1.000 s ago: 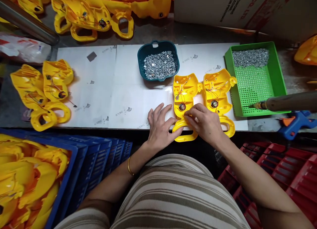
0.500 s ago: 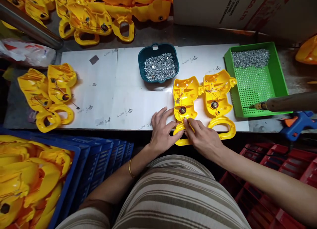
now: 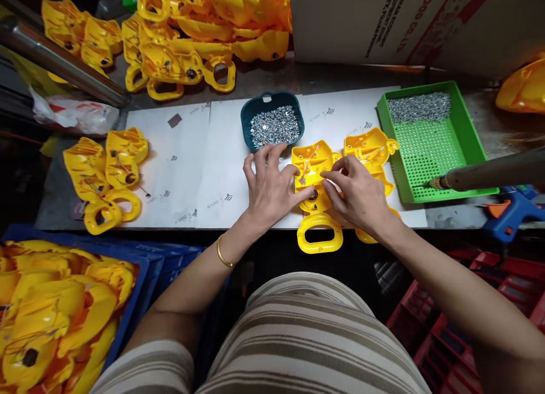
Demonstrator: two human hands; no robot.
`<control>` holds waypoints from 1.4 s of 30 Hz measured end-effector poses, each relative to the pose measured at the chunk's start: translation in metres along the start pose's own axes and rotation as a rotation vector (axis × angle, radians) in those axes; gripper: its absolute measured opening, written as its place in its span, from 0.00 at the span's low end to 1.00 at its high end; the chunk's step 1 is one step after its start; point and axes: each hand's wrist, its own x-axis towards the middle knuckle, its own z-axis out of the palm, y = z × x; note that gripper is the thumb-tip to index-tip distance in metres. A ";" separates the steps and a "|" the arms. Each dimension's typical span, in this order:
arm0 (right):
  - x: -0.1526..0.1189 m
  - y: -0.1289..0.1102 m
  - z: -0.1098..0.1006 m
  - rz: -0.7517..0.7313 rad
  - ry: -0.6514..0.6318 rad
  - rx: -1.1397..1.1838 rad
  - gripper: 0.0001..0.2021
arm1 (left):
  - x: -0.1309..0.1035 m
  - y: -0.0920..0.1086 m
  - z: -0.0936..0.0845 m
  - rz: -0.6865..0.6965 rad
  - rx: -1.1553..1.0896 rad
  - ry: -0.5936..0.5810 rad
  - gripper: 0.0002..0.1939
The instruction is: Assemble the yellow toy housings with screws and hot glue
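While both hands press it | left hand (image 3: 269,185), right hand (image 3: 357,194): fingers spread open on yellow plastic toy shell (image 3: 314,172) | near teal bowl of screws (image 3: 272,121)

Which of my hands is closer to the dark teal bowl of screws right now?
Left. Your left hand lies just below the teal bowl, fingertips almost at its near rim. Your right hand sits farther right, over the yellow shell, well clear of the bowl.
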 end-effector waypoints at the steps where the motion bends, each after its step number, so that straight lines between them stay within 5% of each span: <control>1: 0.005 -0.001 0.002 0.023 -0.040 0.003 0.15 | 0.004 0.000 0.001 0.020 0.013 -0.029 0.16; 6: 0.022 -0.006 0.006 0.061 -0.187 -0.006 0.17 | 0.012 -0.001 0.005 0.065 0.026 -0.112 0.12; 14: 0.035 -0.013 0.000 0.081 -0.280 -0.092 0.17 | 0.008 -0.005 0.019 -0.058 -0.120 -0.135 0.09; 21: 0.038 -0.011 0.006 0.150 -0.285 0.008 0.13 | -0.001 -0.002 0.029 -0.050 -0.168 -0.051 0.09; 28: 0.038 -0.015 0.008 0.179 -0.255 0.100 0.11 | -0.008 0.003 0.015 -0.091 0.023 0.090 0.08; 37: 0.041 -0.018 0.006 0.137 -0.280 0.043 0.12 | 0.002 -0.005 0.013 -0.042 -0.017 -0.138 0.08; 42: 0.045 -0.012 0.004 0.174 -0.320 0.078 0.11 | 0.002 -0.006 0.022 -0.115 -0.138 -0.091 0.09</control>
